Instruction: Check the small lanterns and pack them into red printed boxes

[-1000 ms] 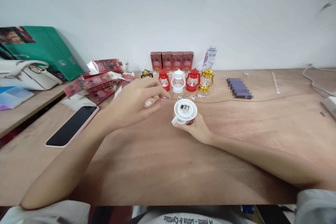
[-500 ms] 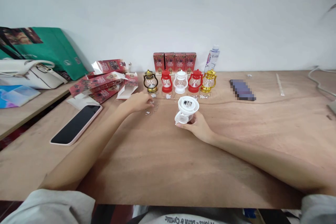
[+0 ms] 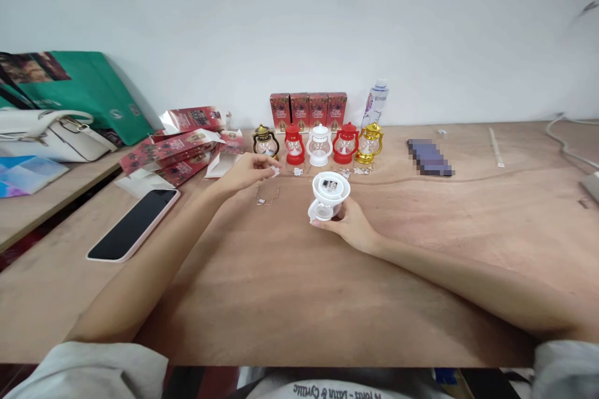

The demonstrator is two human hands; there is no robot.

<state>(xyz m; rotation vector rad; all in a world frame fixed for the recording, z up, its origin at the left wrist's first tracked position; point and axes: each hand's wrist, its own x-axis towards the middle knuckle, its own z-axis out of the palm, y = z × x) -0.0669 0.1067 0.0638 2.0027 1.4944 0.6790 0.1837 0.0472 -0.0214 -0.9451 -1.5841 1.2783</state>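
My right hand (image 3: 353, 224) is closed around a white mini lantern (image 3: 331, 187), held upside down. Its round base faces up and shows a small black switch and a printed label. My left hand (image 3: 248, 173) hovers over the table with its fingers stretched out and apart, holding nothing that I can see. A small white tag (image 3: 275, 171) lies at its fingertips, and a bent wire handle (image 3: 267, 195) lies just below them. Close behind stands a black-and-bronze lantern (image 3: 266, 144), partly covered by the hand.
Along the back stand a red lantern (image 3: 294, 146), a white lantern (image 3: 320, 147), another red lantern (image 3: 345, 144) and a gold lantern (image 3: 369, 144). Behind are red boxes (image 3: 309, 113) and a bottle (image 3: 375, 103). Opened boxes (image 3: 173, 153) and a phone (image 3: 135, 224) lie left.
My left hand has lifted away from the wire handle, and its fingers have spread. My right hand still holds the white lantern in nearly the same place. The view has shifted slightly.
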